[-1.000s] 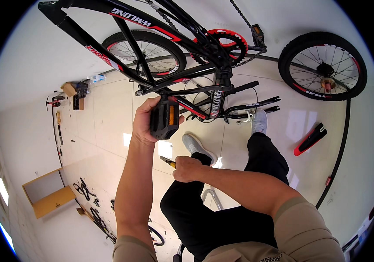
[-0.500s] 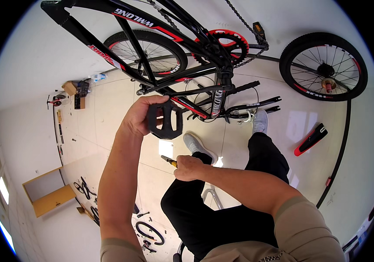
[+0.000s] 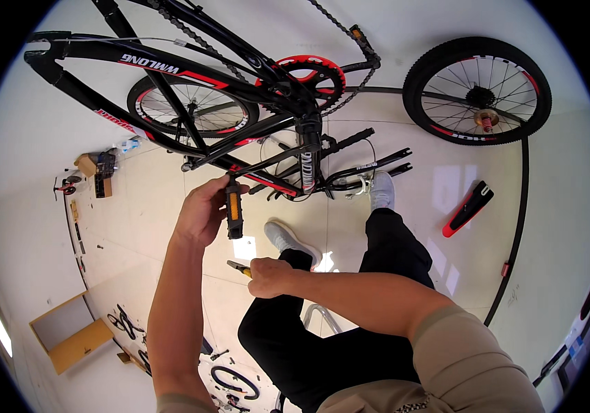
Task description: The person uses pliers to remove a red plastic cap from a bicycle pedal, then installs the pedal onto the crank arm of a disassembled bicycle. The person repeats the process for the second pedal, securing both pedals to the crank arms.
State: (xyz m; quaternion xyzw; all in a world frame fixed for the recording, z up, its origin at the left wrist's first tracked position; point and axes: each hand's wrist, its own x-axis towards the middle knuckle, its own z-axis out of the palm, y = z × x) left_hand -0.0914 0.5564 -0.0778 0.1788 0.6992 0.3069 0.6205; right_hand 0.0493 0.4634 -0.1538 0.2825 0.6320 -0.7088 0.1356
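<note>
My left hand [image 3: 202, 213] is closed on a black bicycle pedal [image 3: 235, 215] with an orange reflector. The pedal sits at the end of a black crank arm [image 3: 271, 159], its narrow edge facing me. Lower and to the right, apart from the pedal, my right hand [image 3: 270, 277] grips a pair of pliers [image 3: 239, 267]; part of a yellow handle and the dark jaws stick out of the fist. Above both hands stands a black bicycle frame [image 3: 191, 77] with red and white trim. A red and black chainring [image 3: 311, 63] shows on it, with a chain [image 3: 361, 94] hanging there.
One wheel [image 3: 405, 91] leans at the right wall, another [image 3: 145, 110] behind the frame. By my feet lies a black fork [image 3: 370, 177]. A black and red mudguard [image 3: 468, 209] rests on the tiles at right. Cardboard boxes [image 3: 102, 184] and an open cabinet [image 3: 81, 342] are at left.
The pedal has turned in my left hand from its broad face to its narrow reflector edge. Frame, wheels and floor things have shifted left and slightly up in the view.
</note>
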